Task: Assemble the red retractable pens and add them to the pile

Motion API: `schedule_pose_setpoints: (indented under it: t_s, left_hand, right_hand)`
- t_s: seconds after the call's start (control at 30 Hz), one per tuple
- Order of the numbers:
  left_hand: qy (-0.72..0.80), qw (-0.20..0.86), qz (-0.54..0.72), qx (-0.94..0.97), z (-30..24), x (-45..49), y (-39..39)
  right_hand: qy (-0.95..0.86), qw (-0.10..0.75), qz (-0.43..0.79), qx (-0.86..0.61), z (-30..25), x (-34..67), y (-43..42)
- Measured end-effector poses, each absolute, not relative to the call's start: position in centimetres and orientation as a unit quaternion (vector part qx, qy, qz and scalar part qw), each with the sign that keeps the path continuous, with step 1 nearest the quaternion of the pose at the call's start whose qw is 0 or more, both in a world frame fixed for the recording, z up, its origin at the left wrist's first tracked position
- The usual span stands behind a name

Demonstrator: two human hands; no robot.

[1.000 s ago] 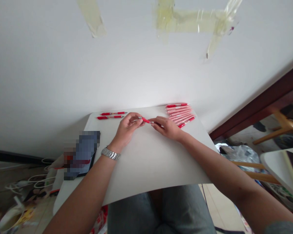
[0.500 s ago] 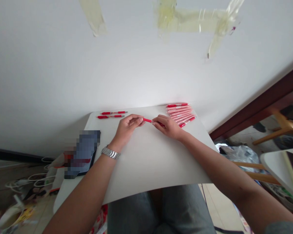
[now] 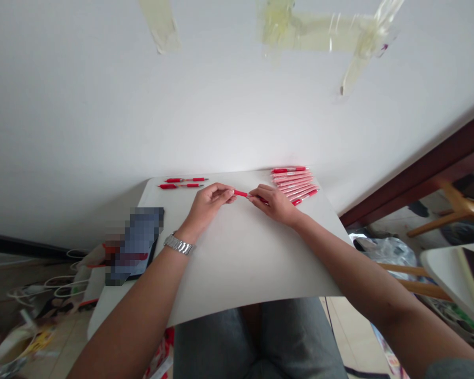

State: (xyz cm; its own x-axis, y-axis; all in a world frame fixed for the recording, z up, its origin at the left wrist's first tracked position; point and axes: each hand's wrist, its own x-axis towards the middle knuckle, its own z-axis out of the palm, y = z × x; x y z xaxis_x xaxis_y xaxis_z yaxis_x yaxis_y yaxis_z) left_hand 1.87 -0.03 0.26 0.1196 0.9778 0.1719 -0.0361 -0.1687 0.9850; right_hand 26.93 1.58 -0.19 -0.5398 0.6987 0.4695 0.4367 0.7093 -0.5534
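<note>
My left hand (image 3: 208,204) and my right hand (image 3: 274,202) meet over the far middle of a white table (image 3: 237,263). Both pinch one red pen (image 3: 241,193) held level between them, the left at its left end, the right at its right end. A silver watch (image 3: 178,245) is on my left wrist. Two red pens (image 3: 183,182) lie side by side at the far left of the table. A row of several red and pink pens (image 3: 294,181) lies at the far right, just beyond my right hand.
A blurred dark flat object (image 3: 136,243) lies on the table's left side. A white wall (image 3: 221,116) with strips of tape (image 3: 319,37) rises behind. Cables and clutter (image 3: 39,295) cover the floor at left; wooden furniture (image 3: 454,210) and bags stand at right.
The pen between my hands has risen slightly and sits more level; my fingers have shifted a little along it. The camera view has tipped slightly.
</note>
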Motion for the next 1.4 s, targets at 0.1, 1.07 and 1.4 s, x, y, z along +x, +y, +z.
schedule_pose_setpoints:
  t_s: [0.1, 1.07, 1.4]
  left_hand:
    - [0.419, 0.497, 0.512, 0.561, 0.45, 1.91, -0.1]
    - [0.428, 0.459, 0.491, 0.604, 0.27, 1.86, -0.21]
    - [0.428, 0.448, 0.457, 0.638, 0.32, 1.67, -0.18]
  right_hand:
    - [-0.859, 0.347, 0.184, -0.329, -0.19, 26.96, 1.62]
    - [-0.867, 0.327, 0.15, -0.346, 0.39, 26.8, 1.16]
    - [-0.86, 0.334, 0.145, -0.359, 0.09, 27.03, 1.43]
